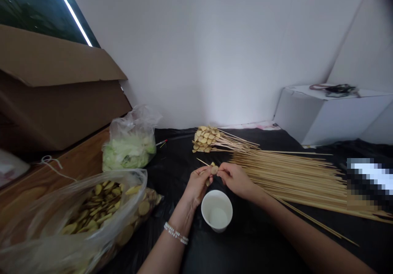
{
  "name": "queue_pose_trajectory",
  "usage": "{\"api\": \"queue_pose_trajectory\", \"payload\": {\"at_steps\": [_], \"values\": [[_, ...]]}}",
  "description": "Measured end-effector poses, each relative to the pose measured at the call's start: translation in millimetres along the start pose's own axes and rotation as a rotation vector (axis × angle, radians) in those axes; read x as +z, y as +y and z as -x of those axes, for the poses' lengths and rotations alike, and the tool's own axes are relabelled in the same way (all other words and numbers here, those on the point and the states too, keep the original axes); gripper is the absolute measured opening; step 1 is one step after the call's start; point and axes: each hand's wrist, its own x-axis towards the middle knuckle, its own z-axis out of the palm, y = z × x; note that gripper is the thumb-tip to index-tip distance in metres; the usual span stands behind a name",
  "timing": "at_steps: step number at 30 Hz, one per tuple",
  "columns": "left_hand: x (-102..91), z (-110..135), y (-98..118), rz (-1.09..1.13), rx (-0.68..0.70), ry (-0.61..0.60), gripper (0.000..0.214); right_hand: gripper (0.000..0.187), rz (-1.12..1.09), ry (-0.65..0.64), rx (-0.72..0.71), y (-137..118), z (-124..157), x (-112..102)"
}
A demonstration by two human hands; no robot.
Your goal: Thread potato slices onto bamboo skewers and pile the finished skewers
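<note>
My left hand (198, 186) holds a thin bamboo skewer (204, 164) with a pale round potato slice (214, 169) near its middle. My right hand (235, 180) pinches that slice between finger and thumb. Just below both hands stands a white paper cup (216, 210) holding cloudy water. To the right lies a large spread of bare bamboo skewers (291, 180). Beyond my hands is a pile of skewers loaded with potato slices (205, 139). A clear plastic bag of sliced potatoes (95, 208) sits to my left.
A bag of shredded cabbage (130, 151) stands beyond the potatoes, next to a cardboard box (52, 73) on a wooden surface (52, 175). Black plastic sheeting (245, 233) covers the work surface. A white box (331, 118) stands against the white wall (196, 53).
</note>
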Motion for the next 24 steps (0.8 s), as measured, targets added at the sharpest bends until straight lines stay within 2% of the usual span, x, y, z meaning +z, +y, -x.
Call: {"api": "queue_pose_trajectory", "payload": {"at_steps": [10,15,19,24], "values": [[-2.2,1.0,2.9,0.012,0.004,-0.031,0.03,0.018,-0.013,-0.01,-0.062,4.3,0.0,1.7],[-7.6,-4.2,7.1,0.087,0.031,0.043,0.031,0.017,-0.246,-0.152,0.125,6.5,-1.3,5.1],[-9.1,-5.4,9.8,0.097,0.028,0.04,0.032,0.018,-0.178,-0.087,0.087,8.1,-1.8,5.9],[-5.8,-0.7,10.0,0.045,0.021,0.005,0.034,0.021,-0.131,-0.088,0.096,8.3,-2.2,3.4]]}}
